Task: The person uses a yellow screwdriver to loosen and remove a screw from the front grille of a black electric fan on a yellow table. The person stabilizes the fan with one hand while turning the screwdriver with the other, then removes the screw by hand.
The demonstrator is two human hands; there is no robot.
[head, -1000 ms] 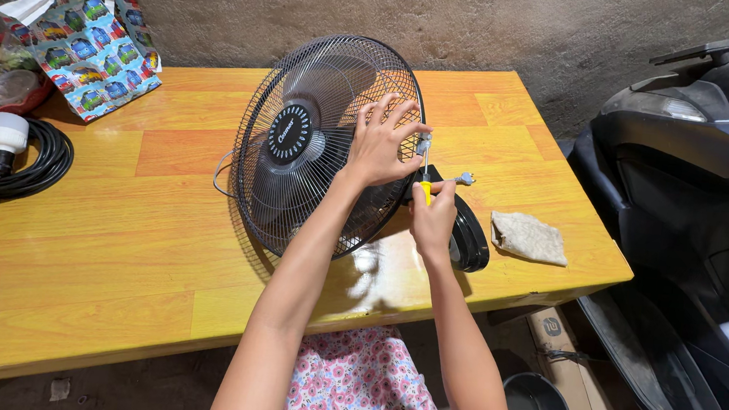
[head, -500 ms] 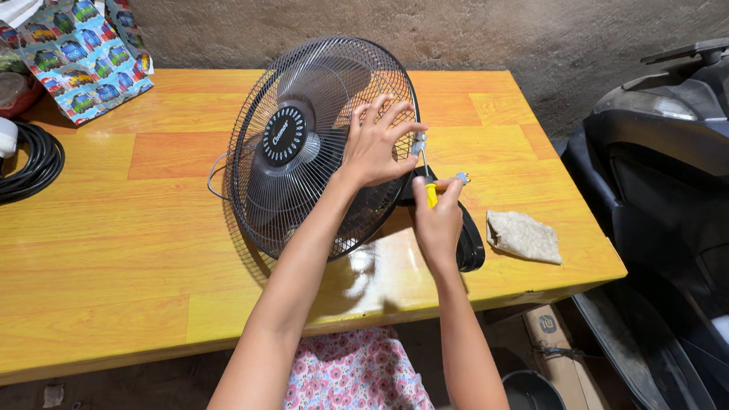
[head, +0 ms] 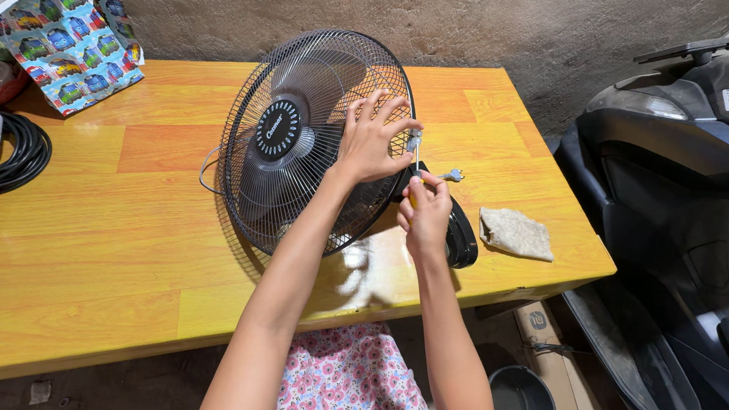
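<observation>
We have the black fan (head: 299,141) lying tilted on the yellow bench (head: 115,208), its wire guard (head: 262,70) facing up towards us and its round base (head: 464,232) behind our wrists. Our left hand (head: 369,139) is spread wide, palm pressed flat on the guard near its right rim; our right hand (head: 424,213) is closed around a yellow-handled screwdriver (head: 415,170), the shaft pointing up at a small metal clip (head: 413,138) on the rim. To do this well, we judge that we should keep the tip square in the screw, push along the shaft, and let the left palm stop the guard rocking. A cloth (head: 516,233) lies near, to the right
</observation>
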